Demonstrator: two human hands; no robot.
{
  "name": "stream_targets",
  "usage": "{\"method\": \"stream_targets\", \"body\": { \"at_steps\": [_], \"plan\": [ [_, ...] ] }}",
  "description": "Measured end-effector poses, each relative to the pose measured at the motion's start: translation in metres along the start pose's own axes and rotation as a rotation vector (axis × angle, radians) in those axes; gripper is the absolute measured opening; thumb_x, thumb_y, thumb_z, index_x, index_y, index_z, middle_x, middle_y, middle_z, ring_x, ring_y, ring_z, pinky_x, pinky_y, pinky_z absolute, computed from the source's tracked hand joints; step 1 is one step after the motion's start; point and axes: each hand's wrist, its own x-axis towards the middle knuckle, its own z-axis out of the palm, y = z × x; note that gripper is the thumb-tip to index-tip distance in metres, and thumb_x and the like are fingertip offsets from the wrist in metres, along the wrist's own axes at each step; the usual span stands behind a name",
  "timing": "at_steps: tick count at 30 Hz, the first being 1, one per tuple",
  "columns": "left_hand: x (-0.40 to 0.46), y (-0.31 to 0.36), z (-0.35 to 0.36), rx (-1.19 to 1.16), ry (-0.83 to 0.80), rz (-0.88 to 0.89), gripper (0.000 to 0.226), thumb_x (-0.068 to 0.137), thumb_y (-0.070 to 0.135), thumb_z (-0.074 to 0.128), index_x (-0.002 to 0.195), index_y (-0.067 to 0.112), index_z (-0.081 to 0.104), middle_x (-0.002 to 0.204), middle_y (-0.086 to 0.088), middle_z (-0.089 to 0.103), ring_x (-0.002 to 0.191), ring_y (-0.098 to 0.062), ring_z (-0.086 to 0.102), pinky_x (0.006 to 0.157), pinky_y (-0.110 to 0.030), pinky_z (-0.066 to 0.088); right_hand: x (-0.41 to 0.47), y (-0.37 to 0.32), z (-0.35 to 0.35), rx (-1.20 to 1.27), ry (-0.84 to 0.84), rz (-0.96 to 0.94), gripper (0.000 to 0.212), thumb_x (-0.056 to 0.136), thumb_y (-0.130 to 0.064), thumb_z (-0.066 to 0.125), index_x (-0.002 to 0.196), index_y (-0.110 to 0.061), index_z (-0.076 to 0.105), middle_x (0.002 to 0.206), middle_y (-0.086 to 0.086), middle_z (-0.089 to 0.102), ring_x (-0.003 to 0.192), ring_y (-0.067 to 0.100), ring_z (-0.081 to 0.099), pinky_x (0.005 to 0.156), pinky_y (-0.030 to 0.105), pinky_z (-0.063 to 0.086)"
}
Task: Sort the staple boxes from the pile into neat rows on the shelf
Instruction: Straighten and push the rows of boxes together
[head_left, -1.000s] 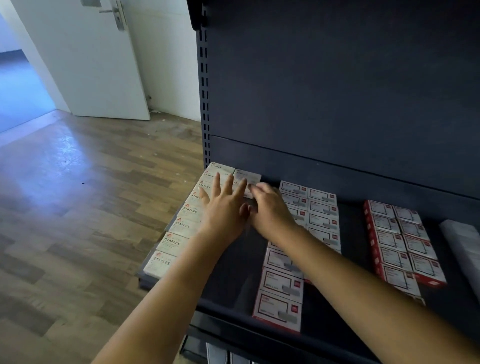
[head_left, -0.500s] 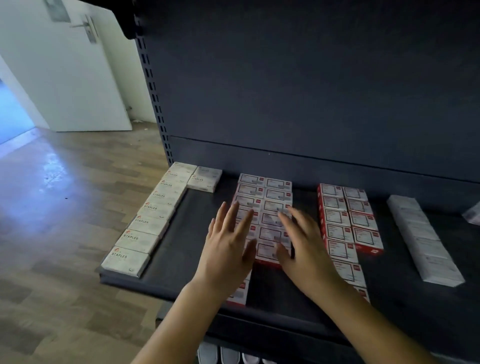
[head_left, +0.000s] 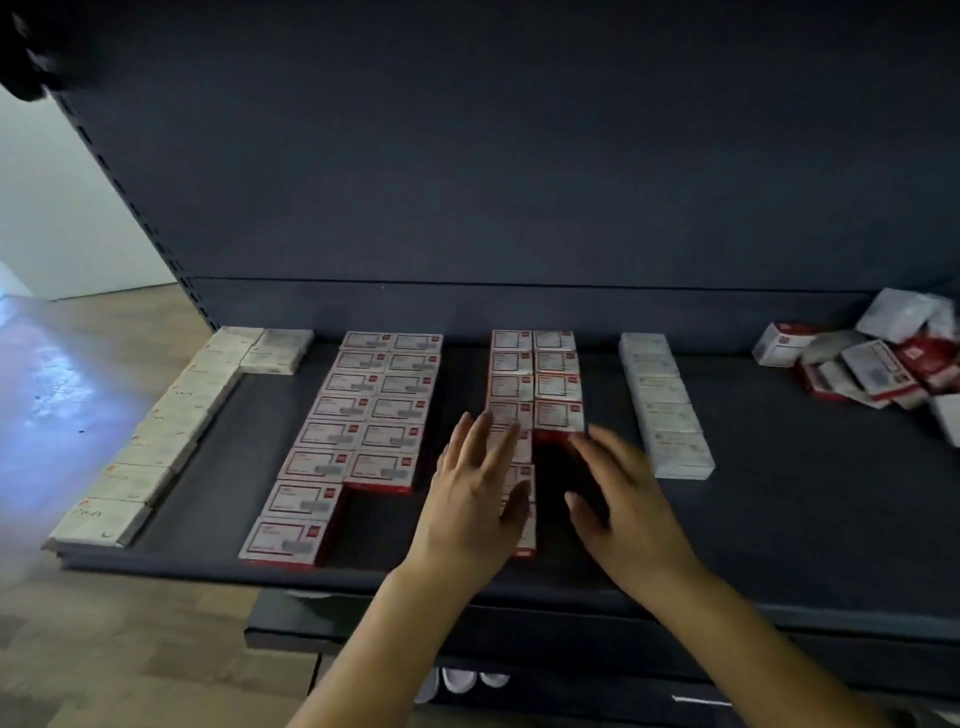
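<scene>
Staple boxes lie in rows on the dark shelf (head_left: 779, 519). A cream row (head_left: 156, 441) runs along the left edge, with one extra box (head_left: 278, 351) at the back. Then come a double red-and-white row (head_left: 363, 415), a second red-and-white double row (head_left: 535, 379) and a single white row (head_left: 665, 405). A loose pile of boxes (head_left: 878, 358) sits at the far right. My left hand (head_left: 475, 499) hovers flat, fingers straight, over the front of the second red row. My right hand (head_left: 623, 499) is spread open beside it, holding nothing.
The shelf's dark back panel (head_left: 519, 156) rises behind the rows. A slotted upright (head_left: 150, 228) marks the left end. Wooden floor (head_left: 78, 649) lies left and below. A lower shelf edge (head_left: 519, 639) juts out under the front lip.
Both hands left the extra cream box at the back left and swept rightward, empty, to the second red-and-white row. The view panned right, and the loose pile came into sight.
</scene>
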Motion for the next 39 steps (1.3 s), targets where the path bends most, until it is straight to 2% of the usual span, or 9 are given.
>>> {"method": "stream_targets", "body": {
  "at_steps": [4,8,12,16,21,24,30,34,39],
  "plan": [
    [0.005,0.039,0.031,0.014,-0.005,0.041,0.060,0.085,0.027,0.053,0.141,0.009,0.039,0.145,-0.016,0.038,0.137,-0.039,0.028,0.106,-0.052,0.035,-0.024,0.038,-0.022,0.037,0.044,0.050,0.054,0.081,-0.010,0.069,0.132,-0.006,0.050,0.139,0.014,0.043,0.130,0.021,0.035,0.103,0.036,0.030],
    [0.009,0.082,0.061,0.001,-0.031,0.042,0.063,0.086,0.030,0.049,0.143,0.009,0.034,0.148,-0.015,0.034,0.140,-0.035,0.023,0.111,-0.044,0.026,-0.043,0.078,-0.049,0.019,0.075,0.024,0.056,0.074,-0.004,0.074,0.126,-0.003,0.053,0.131,0.015,0.049,0.120,0.018,0.035,0.098,0.040,0.036],
    [0.014,0.121,0.095,0.000,-0.062,0.092,0.062,0.087,0.028,0.050,0.143,0.009,0.034,0.147,-0.017,0.035,0.139,-0.037,0.024,0.108,-0.051,0.033,-0.065,0.115,-0.082,0.024,0.108,0.072,0.057,0.074,-0.003,0.075,0.127,-0.002,0.053,0.132,0.018,0.049,0.124,0.021,0.036,0.102,0.042,0.031],
    [0.024,0.164,0.127,-0.008,-0.120,0.109,0.061,0.091,0.040,0.035,0.144,0.010,0.033,0.150,-0.015,0.030,0.141,-0.034,0.019,0.110,-0.041,0.023,-0.083,0.149,-0.113,0.024,0.120,0.102,0.056,0.075,0.001,0.072,0.128,-0.002,0.053,0.131,0.017,0.049,0.123,0.020,0.039,0.104,0.038,0.025],
    [0.041,0.219,0.167,-0.017,-0.216,0.210,0.069,0.083,0.040,0.024,0.143,0.008,0.035,0.149,-0.016,0.031,0.142,-0.036,0.018,0.115,-0.045,0.019,-0.095,0.177,-0.144,0.048,0.144,0.191,0.052,0.077,0.007,0.065,0.127,-0.002,0.054,0.131,0.015,0.049,0.124,0.029,0.043,0.102,0.029,0.027],
    [0.050,0.243,0.181,0.003,-0.287,0.233,0.059,0.090,0.033,0.030,0.145,0.010,0.030,0.152,-0.014,0.026,0.144,-0.032,0.011,0.116,-0.040,0.012,-0.098,0.196,-0.158,0.013,0.239,0.186,0.045,0.077,0.008,0.060,0.121,0.001,0.058,0.125,0.020,0.053,0.116,0.036,0.050,0.100,0.037,0.028],
    [0.064,0.270,0.195,0.074,-0.368,0.297,0.055,0.097,0.023,0.042,0.148,0.013,0.023,0.155,-0.010,0.017,0.144,-0.026,0.004,0.116,-0.035,0.006,-0.098,0.238,-0.186,-0.022,0.468,0.300,0.041,0.078,-0.011,0.052,0.117,0.000,0.061,0.124,0.021,0.053,0.117,0.031,0.047,0.095,0.035,0.039],
    [0.077,0.279,0.197,0.119,-0.392,0.311,0.055,0.098,0.023,0.041,0.148,0.013,0.021,0.155,-0.010,0.015,0.144,-0.026,0.004,0.116,-0.035,0.006,-0.079,0.268,-0.208,-0.114,0.555,0.361,0.046,0.077,-0.009,0.063,0.121,0.002,0.056,0.131,0.028,0.043,0.121,0.043,0.038,0.097,0.037,0.031],
    [0.088,0.285,0.197,0.156,-0.391,0.302,0.056,0.098,0.023,0.042,0.148,0.014,0.020,0.155,-0.010,0.015,0.144,-0.026,0.004,0.116,-0.035,0.007,-0.059,0.291,-0.225,-0.095,0.425,0.493,0.078,0.072,-0.019,0.078,0.136,-0.005,0.036,0.142,0.022,0.031,0.134,0.036,0.021,0.104,0.041,0.023]
  ]
}}
